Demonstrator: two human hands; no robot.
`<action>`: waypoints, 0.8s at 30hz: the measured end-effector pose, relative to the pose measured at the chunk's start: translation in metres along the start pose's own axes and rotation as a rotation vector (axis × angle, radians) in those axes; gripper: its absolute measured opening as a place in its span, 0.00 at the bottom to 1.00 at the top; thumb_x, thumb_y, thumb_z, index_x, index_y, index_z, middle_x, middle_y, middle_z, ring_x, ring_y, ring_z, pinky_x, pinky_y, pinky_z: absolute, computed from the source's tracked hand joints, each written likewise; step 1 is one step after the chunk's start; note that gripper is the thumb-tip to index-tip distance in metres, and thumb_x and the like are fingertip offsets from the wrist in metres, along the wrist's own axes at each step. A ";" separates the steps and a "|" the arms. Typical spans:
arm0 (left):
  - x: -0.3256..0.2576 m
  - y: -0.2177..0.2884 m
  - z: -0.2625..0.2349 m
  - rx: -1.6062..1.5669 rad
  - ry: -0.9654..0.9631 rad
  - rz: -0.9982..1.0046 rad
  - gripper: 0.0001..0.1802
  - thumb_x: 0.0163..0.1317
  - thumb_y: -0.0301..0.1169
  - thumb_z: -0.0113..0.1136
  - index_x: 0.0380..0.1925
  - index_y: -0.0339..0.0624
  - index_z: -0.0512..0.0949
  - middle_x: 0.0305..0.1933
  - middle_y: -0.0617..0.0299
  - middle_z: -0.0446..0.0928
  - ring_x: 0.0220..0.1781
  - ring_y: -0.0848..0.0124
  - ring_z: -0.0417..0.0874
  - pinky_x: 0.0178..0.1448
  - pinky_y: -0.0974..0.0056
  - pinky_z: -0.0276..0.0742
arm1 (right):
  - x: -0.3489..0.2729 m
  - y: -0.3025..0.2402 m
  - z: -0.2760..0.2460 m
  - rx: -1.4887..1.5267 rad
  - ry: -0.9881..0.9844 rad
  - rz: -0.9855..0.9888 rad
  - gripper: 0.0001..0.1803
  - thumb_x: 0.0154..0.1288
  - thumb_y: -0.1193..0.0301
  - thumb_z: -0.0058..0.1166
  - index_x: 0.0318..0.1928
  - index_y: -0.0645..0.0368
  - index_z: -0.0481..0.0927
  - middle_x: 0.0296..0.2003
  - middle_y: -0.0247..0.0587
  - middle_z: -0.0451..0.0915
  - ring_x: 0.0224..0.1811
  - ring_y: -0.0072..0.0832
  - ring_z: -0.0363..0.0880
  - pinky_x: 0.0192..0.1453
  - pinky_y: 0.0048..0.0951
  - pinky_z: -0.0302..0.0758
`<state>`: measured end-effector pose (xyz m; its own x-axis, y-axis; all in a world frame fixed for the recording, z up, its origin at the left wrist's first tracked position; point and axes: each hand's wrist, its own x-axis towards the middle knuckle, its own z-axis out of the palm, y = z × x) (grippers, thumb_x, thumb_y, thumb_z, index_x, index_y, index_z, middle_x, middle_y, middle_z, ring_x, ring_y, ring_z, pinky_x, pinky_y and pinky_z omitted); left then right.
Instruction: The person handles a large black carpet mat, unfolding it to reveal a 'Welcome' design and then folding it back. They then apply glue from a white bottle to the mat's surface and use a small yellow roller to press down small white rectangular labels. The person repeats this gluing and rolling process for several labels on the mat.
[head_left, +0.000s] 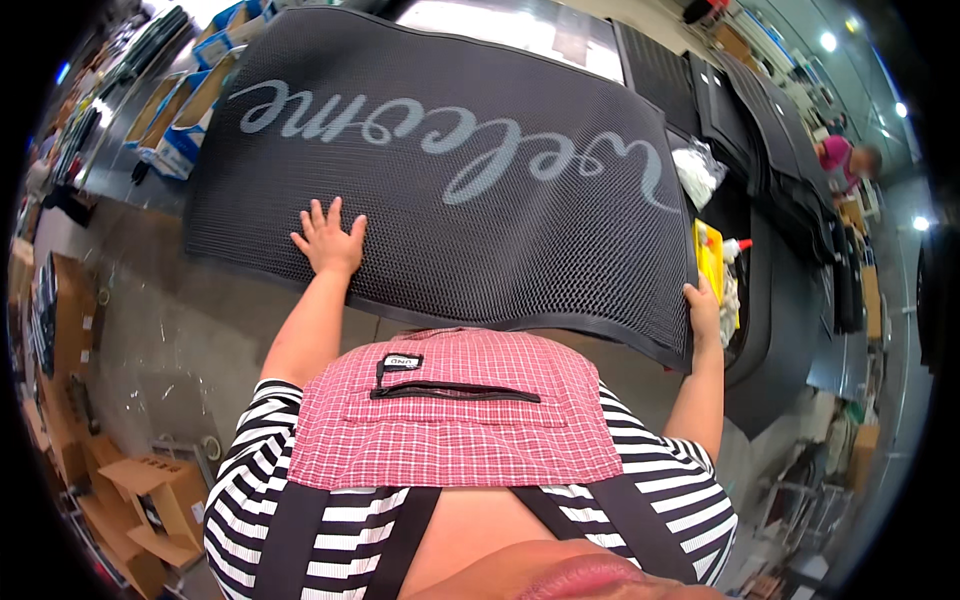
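Observation:
A large black doormat [470, 250] with a honeycomb-like texture spreads out in front of me, its pale grey script lettering upside down from my side. My left hand [332, 242] lies on its near left part with the fingers spread. At the right edge, my right hand [704, 312] grips the doormat's border, thumb on top; the fingers beneath are partly hidden. The near edge sags in a wave toward my checked apron. Just beyond my right hand sits a yellow container [708, 262] beside a white bottle with a red tip [738, 246].
More black mats [735, 110] are stacked at the right, with a clear plastic bag [700, 172] next to them. Blue-and-white cartons [180, 125] stand at the far left. Cardboard boxes [155, 500] sit on the floor lower left. Another person [845, 160] is at the far right.

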<state>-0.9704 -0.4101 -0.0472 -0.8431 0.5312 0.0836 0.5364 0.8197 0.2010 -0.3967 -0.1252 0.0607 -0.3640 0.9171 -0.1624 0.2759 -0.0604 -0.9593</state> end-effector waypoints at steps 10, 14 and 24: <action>-0.034 -0.138 0.022 -0.513 0.648 -0.471 0.31 0.61 0.41 0.68 0.60 0.38 0.73 0.66 0.40 0.68 0.68 0.48 0.69 0.69 0.49 0.67 | -0.110 0.058 0.038 1.258 -0.153 -0.170 0.65 0.50 0.33 0.64 0.75 0.67 0.53 0.73 0.49 0.60 0.76 0.38 0.58 0.77 0.36 0.57; -0.038 -0.191 0.032 -1.887 0.134 -0.926 0.32 0.63 0.47 0.68 0.57 0.34 0.71 0.54 0.52 0.76 0.56 0.59 0.78 0.56 0.58 0.78 | -0.106 0.074 0.061 0.632 0.244 -0.182 0.66 0.46 0.39 0.72 0.74 0.68 0.53 0.73 0.45 0.58 0.76 0.36 0.55 0.79 0.39 0.54; 0.030 -0.158 -0.036 -1.737 0.071 -0.697 0.27 0.72 0.51 0.53 0.57 0.39 0.73 0.52 0.59 0.79 0.49 0.62 0.82 0.49 0.56 0.81 | -0.079 0.058 0.044 0.236 0.299 0.040 0.18 0.76 0.63 0.50 0.54 0.67 0.77 0.48 0.37 0.80 0.42 0.24 0.81 0.39 0.30 0.80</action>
<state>-1.0817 -0.5318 -0.0413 -0.8894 0.1939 -0.4140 -0.4542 -0.2717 0.8485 -0.3911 -0.2185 0.0077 -0.0719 0.9845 -0.1601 0.0591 -0.1561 -0.9860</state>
